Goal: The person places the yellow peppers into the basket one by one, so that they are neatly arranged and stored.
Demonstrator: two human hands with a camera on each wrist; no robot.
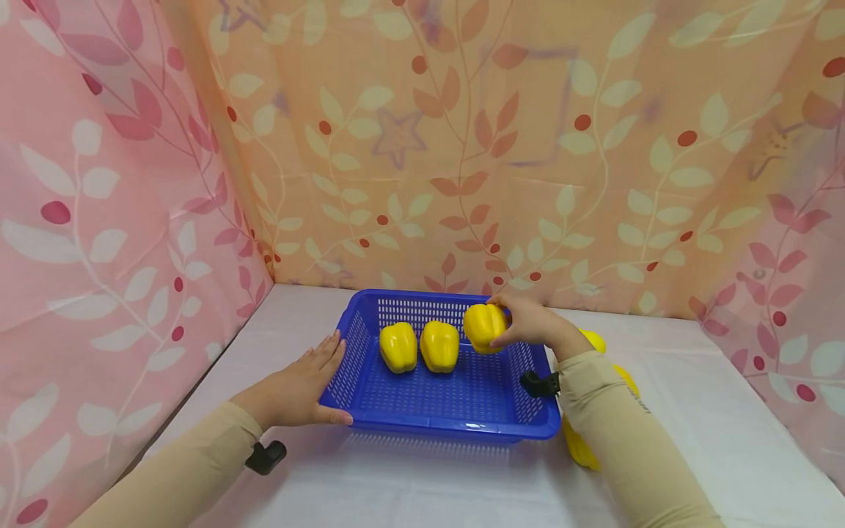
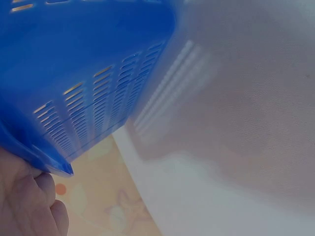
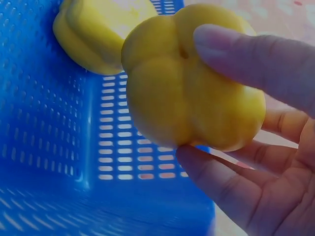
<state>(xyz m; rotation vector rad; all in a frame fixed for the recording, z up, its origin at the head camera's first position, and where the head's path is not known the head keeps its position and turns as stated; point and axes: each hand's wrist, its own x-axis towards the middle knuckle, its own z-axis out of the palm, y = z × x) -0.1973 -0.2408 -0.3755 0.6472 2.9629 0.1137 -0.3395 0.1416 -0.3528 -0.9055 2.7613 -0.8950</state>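
Note:
A blue plastic basket with slotted walls sits before me. My left hand holds its left front corner, fingers along the left rim and thumb over the front edge; in the left wrist view, fingers lie against the rim. My right hand pinches a yellow bell pepper between thumb and fingers, over the basket's back right part. In the right wrist view, the pepper's lobed end faces the camera. Two more yellow bell peppers lie side by side inside the basket.
Further yellow peppers lie on the white table right of the basket, partly hidden by my right forearm. A patterned orange curtain hangs behind, with pink curtains at the sides.

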